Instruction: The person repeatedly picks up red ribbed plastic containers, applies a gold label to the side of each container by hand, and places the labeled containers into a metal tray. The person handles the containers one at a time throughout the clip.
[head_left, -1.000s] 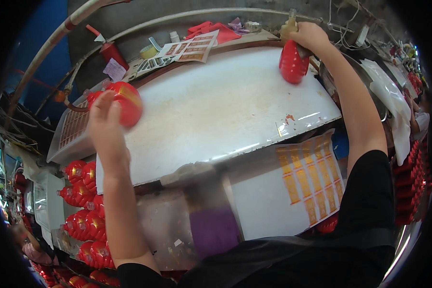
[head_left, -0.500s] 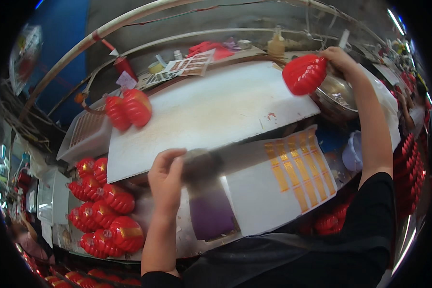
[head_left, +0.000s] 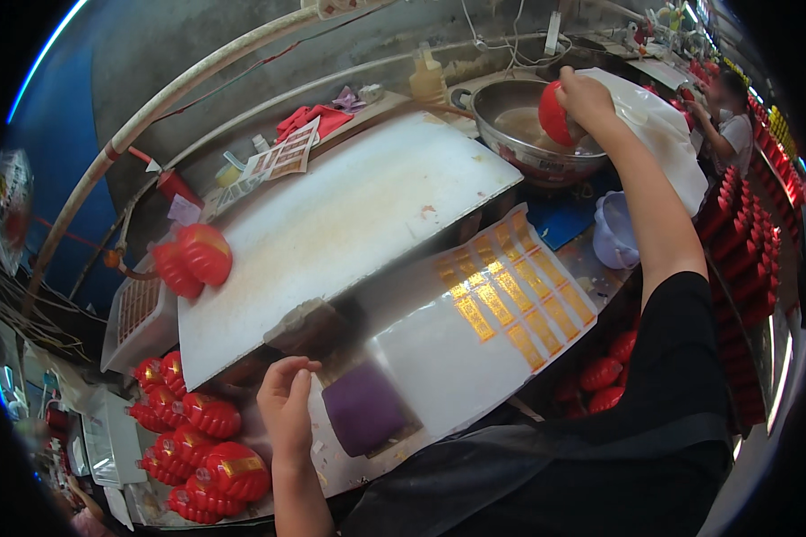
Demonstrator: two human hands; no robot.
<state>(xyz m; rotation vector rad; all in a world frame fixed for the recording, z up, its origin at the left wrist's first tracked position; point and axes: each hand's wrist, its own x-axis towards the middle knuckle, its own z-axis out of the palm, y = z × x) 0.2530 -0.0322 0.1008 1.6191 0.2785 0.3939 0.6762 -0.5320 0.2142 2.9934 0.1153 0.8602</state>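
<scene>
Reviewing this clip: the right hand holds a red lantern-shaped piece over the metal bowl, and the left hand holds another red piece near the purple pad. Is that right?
Not quite. In the head view the left hand is empty, fingers loosely curled beside the purple pad. The rest stands: the right hand holds a red lantern-shaped piece over the metal bowl.

A long, cluttered workbench (head_left: 591,259) carries a broad white board (head_left: 349,224) — on its far-left corner, well beyond the left hand (head_left: 288,413), rest two red ribbed plastic lanterns (head_left: 192,259). Just right of that hand lies a purple pad (head_left: 364,407), then a white sheet of gold stickers (head_left: 510,300). Under the right hand (head_left: 587,98) sits a steel bowl (head_left: 510,134).
</scene>
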